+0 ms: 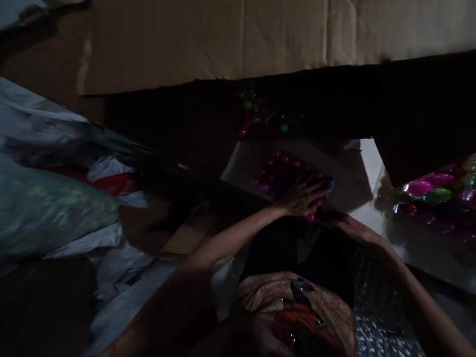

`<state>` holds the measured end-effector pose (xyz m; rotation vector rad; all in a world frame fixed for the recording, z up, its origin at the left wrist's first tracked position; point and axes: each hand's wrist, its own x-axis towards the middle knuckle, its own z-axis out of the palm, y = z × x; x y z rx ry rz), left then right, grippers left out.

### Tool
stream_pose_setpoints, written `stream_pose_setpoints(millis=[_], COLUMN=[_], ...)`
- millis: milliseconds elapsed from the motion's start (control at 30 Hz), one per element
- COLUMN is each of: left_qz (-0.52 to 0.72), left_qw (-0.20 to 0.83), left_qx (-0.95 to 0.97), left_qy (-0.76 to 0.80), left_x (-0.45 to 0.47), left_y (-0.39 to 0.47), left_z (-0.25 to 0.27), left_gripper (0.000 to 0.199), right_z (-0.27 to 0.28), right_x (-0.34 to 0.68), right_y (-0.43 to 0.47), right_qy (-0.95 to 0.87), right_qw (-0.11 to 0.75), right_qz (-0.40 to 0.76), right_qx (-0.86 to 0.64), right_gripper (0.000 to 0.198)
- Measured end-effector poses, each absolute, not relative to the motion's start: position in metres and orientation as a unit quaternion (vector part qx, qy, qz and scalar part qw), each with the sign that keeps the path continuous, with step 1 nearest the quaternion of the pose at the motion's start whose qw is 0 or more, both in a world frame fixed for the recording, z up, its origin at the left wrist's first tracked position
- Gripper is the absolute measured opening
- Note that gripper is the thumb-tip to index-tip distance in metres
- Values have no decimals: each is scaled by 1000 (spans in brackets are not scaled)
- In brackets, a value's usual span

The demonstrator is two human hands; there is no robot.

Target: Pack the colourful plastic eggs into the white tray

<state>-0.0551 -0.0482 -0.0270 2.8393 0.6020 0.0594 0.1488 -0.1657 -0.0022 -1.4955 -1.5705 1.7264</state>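
The scene is very dark. My left hand [303, 196] reaches forward and rests flat over a cluster of small shiny magenta balls [282, 166] lying on a white sheet [353, 168]; one pink ball shows under its palm. My right hand [353, 229] lies just right of it, low on the sheet's near edge, fingers hidden in shadow. Whether either hand grips anything is unclear.
More pink and green balls [256, 111] sit in the dark gap farther back. A clear bag of magenta and green pieces [435, 191] lies at right. Brown cardboard [208, 39] spans the top. Crumpled plastic bags [48, 208] pile at left. Patterned cloth [297, 307] covers my lap.
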Motion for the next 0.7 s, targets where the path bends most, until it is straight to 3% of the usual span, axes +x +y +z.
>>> stream_pose_setpoints(millis=[200, 433, 600, 700], left_qz=[15, 28, 33, 42], left_qw=[118, 113, 106, 95], left_qx=[972, 972, 975, 976], left_qy=[203, 203, 194, 193], left_x=[-54, -53, -53, -52], left_y=[-50, -52, -54, -56], left_z=[-27, -24, -26, -30], left_gripper=[62, 62, 63, 58], right_z=[-13, -21, -39, -47], right_x=[150, 135, 133, 140], right_y=[-180, -160, -163, -167], right_qy=[-586, -599, -648, -663], right_qw=[184, 79, 41, -47], right_qz=[565, 557, 515, 462], right_qx=[-551, -569, -560, -587], right_gripper=[54, 45, 51, 56])
